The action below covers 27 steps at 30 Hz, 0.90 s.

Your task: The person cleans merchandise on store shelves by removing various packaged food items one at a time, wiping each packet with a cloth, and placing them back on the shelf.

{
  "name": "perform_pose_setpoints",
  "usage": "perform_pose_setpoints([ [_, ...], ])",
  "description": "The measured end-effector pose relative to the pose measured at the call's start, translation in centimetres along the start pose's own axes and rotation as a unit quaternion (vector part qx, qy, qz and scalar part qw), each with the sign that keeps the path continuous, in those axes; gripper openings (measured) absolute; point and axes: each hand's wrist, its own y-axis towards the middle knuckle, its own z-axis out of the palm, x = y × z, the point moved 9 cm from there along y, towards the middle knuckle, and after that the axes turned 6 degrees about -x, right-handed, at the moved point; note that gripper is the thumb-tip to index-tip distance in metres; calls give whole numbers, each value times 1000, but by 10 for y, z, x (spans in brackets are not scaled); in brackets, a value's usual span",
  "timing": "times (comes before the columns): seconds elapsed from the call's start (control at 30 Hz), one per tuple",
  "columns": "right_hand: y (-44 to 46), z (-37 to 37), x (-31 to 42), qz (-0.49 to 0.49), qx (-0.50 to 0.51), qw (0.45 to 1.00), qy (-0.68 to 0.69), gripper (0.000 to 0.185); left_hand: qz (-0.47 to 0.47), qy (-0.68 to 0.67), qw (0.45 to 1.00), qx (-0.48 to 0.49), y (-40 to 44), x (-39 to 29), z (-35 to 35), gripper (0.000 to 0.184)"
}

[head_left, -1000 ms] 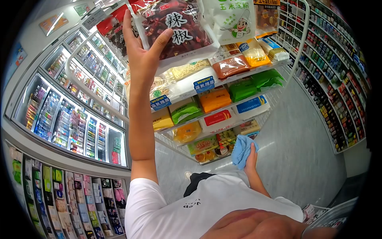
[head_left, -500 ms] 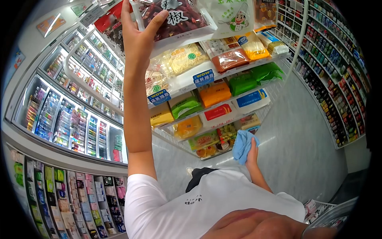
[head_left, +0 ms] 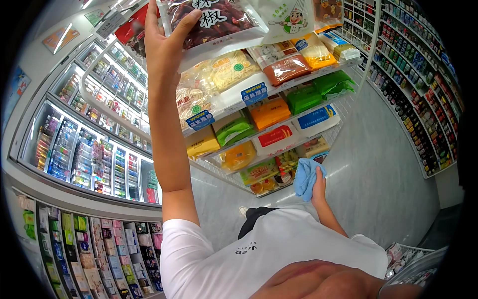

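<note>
Left hand (head_left: pixel 164 48), thumb out, maybe grips chilli bag (head_left: pixel 226 27); right hand (head_left: pixel 319 188) clasps blue cloth (head_left: pixel 304 178).

Right fingers (head_left: pixel 319 175) hold a blue cloth (head_left: pixel 304 178).

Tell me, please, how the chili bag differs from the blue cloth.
The chili bag bears printed characters; the blue cloth looks plain. The left hand touches the bag, the right hand grips the cloth. The bag is higher than the cloth. Each has a hand on it.
</note>
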Motion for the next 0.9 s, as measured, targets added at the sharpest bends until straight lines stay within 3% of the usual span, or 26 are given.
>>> perform_pose_setpoints([
  [0.4, 5, 1, -6, -7, 10, 1000, -19, 48, 20, 12, 1000, -2, 1, -5, -1, 82],
  [0.5, 2, 3, -5, 0, 16, 1000, -17, 48, 32, 69, 997, -5, 4, -13, -1, 80],
  [0.9, 7, -3, -12, -1, 13, 999, -39, 48, -37, 73, 997, 3, 3, 13, -10, 80],
])
